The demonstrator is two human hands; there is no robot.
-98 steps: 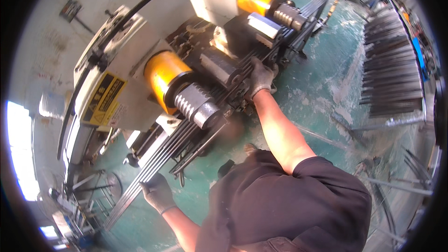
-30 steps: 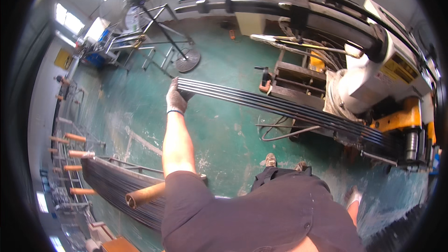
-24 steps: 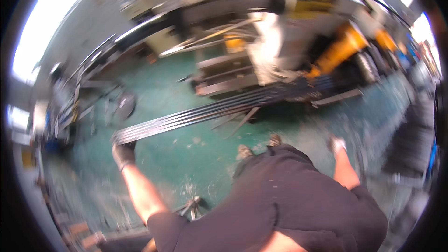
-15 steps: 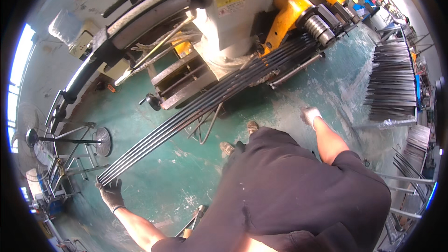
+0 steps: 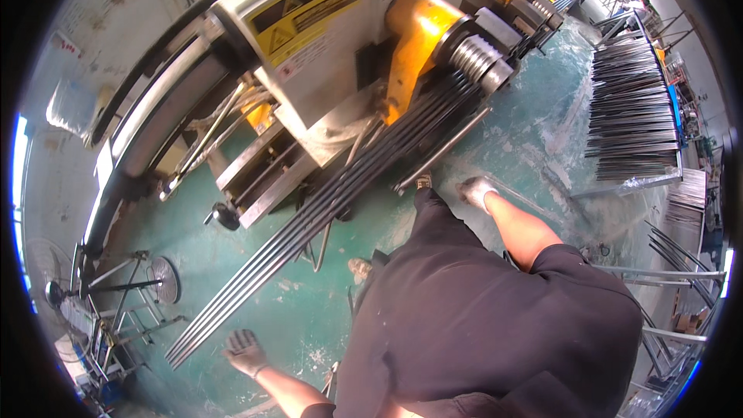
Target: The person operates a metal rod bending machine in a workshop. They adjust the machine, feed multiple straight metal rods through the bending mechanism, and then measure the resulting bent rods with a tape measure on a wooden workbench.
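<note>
Several long dark metal tubes (image 5: 286,240) lie side by side at a slant, running from the machine's ribbed metal roller (image 5: 481,64) to their free ends at the lower left. My left hand (image 5: 246,352), in a grey glove, is just right of those ends, apart from them. It is open, with its fingers stretched out and nothing in it. My right hand (image 5: 476,192), in a pale glove, hangs over the floor to the right of the tubes. It holds nothing I can see, and its fingers look loosely apart, though slightly blurred.
The machine, with a yellow arm (image 5: 414,54) and a handwheel (image 5: 224,215), stands ahead. A rack stacked with metal pieces (image 5: 631,108) is at the far right. A fan (image 5: 164,280) stands at the left. Metal frame bars (image 5: 665,274) stick out at the right.
My left hand has let go of the tube ends and moved right. My right hand has shifted a little left. My body is closer to the machine.
</note>
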